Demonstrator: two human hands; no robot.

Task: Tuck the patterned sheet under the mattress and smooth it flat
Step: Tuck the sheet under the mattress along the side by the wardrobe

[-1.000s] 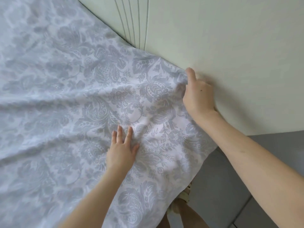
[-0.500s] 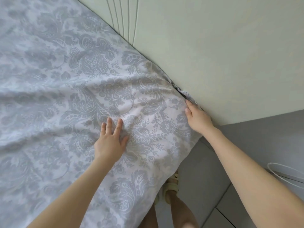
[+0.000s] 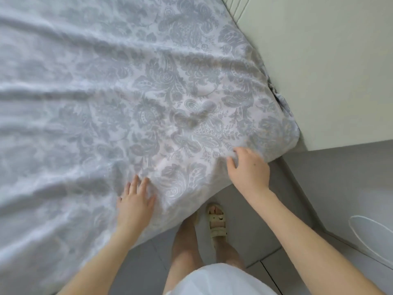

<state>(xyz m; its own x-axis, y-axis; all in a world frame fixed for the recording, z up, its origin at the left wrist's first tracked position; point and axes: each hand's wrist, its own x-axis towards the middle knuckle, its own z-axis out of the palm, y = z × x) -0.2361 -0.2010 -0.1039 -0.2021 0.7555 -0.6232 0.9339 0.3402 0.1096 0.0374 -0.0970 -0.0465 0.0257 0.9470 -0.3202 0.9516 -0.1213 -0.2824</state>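
Plainly, the white cotton sheet with the grey floral pattern (image 3: 148, 92) lies spread over the whole bed. It covers the mattress so fully that none of it shows. Long soft creases run across the cloth from the left side towards the near corner. At that corner the cloth wraps down over the edge, right against the pale green wall (image 3: 329, 71), with a small bunched fold where bed and wall meet.

The person stands at the near edge. Their left hand (image 3: 135, 202) rests flat on the sheet just inside that edge, fingers straight and slightly spread, holding nothing. Their right hand (image 3: 248, 167) sits further along the same edge, nearer the corner. Its fingers (image 3: 235, 151) are bent down onto the cloth where it turns over the side. From where I stand, I cannot tell whether they pinch the fabric or only press on it.

Below, one foot in a beige strapped sandal (image 3: 217, 222) stands on the grey tiled floor (image 3: 265, 220), close beside the bed. The hem of a white garment (image 3: 217, 279) shows above the knees.
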